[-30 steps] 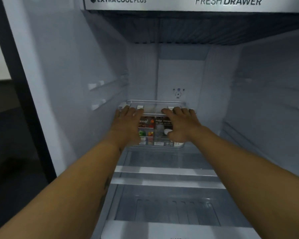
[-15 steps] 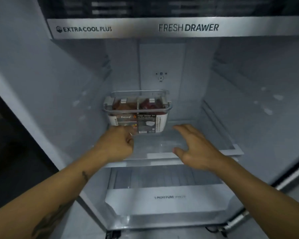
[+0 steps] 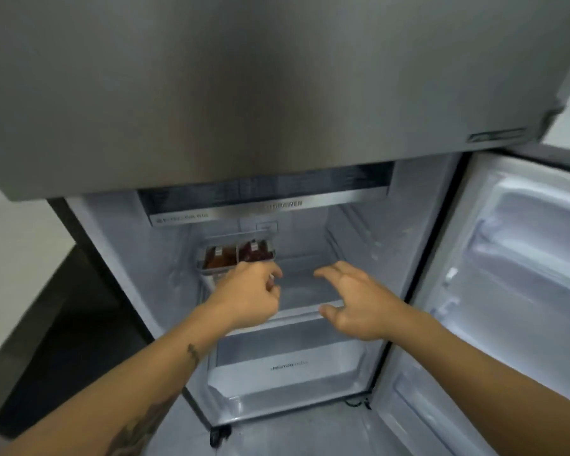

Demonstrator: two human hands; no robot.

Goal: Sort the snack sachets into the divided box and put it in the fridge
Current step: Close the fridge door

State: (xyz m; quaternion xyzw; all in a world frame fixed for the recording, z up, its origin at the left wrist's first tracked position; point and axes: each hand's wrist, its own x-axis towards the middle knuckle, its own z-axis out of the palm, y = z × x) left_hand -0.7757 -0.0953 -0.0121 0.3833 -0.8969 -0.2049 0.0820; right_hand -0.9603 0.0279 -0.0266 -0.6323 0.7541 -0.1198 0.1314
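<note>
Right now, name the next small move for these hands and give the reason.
Probably draw both hands clear and swing the fridge door shut. The divided box already sits on the glass shelf at the back left, sachets inside. The right hand is open and holds nothing; the left hand hangs curled just before the box.

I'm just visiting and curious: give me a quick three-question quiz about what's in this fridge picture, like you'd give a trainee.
1. True or false: the divided box sits on the fridge shelf, toward its left side.
2. Which hand has straight, spread fingers and holds nothing? A) left hand B) right hand
3. Fill in: the fridge door stands ____ on the right.

Key
1. True. It rests at the back left of the shelf, brownish sachets in one compartment and reddish ones in the other.
2. B. The left hand's fingers are curled just in front of the box; whether it touches the box is unclear.
3. Open.
</note>
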